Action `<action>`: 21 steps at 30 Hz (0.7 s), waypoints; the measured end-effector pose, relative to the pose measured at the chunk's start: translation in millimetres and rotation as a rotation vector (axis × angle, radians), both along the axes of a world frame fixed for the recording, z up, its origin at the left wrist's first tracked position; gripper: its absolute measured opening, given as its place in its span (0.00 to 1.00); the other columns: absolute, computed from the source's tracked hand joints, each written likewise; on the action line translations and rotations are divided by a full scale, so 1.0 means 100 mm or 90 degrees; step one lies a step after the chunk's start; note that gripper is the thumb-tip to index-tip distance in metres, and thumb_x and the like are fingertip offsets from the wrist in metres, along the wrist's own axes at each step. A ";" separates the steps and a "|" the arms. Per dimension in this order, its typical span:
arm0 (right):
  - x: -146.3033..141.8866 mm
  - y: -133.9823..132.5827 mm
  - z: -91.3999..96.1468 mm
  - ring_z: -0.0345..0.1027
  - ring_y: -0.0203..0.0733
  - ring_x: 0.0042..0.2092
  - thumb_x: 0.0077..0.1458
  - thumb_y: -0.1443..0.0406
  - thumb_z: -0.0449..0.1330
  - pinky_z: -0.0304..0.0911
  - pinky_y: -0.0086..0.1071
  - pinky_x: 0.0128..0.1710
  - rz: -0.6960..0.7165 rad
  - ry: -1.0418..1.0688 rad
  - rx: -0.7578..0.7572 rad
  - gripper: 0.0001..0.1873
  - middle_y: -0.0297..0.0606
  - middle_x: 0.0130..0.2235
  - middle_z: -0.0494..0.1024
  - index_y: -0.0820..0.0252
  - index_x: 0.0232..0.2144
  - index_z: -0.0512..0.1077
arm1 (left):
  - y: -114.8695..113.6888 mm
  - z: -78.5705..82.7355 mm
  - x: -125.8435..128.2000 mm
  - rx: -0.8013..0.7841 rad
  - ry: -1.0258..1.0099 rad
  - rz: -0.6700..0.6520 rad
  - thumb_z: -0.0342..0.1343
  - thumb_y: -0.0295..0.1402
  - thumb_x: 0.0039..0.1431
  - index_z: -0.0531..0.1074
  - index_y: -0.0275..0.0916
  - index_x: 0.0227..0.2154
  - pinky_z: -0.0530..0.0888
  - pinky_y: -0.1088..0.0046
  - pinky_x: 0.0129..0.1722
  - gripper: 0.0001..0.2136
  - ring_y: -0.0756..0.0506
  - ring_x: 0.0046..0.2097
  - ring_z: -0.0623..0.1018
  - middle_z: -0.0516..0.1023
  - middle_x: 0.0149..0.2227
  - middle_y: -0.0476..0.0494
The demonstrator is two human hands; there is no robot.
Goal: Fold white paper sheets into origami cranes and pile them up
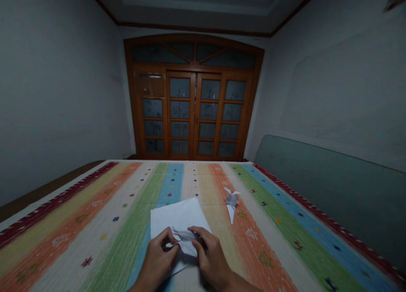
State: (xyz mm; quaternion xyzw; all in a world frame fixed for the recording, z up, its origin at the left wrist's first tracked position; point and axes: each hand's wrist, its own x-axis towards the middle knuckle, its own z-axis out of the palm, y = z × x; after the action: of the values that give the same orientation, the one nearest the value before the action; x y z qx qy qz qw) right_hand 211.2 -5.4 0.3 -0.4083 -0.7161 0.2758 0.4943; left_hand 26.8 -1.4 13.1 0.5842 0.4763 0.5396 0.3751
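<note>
Between my two hands is a small piece of folded white paper [187, 240], creased and partly covered by my fingers. My left hand [160, 252] pinches its left side between thumb and forefinger. On the right side, my right hand [212, 252] grips it, thumb in front and fingers behind. Under and beyond the hands lies a flat white sheet of paper [177, 213], its far corners showing on the tablecloth. To the right, apart from both hands, a finished-looking folded paper figure [231, 201] with pointed ends rests on the cloth.
A striped, colourful tablecloth [108, 224] covers the long table. A greenish panel [317, 177] stands along the right side. Beyond the table's far edge are wooden doors with glass panes [193, 110], and pale walls rise on both sides.
</note>
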 end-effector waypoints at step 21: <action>-0.05 0.06 -0.06 0.74 0.40 0.27 0.58 0.58 0.64 0.69 0.31 0.26 0.047 0.136 -0.138 0.20 0.42 0.40 0.81 0.58 0.52 0.77 | 0.01 0.01 -0.07 -0.013 -0.034 -0.042 0.69 0.51 0.51 0.82 0.39 0.31 0.78 0.70 0.29 0.19 0.41 0.30 0.81 0.83 0.29 0.43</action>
State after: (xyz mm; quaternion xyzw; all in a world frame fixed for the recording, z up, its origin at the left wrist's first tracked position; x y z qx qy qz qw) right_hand 205.9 0.8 -5.8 -0.4013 -0.6399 0.4113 0.5102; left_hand 20.3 -0.6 14.5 0.5810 0.4518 0.5378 0.4112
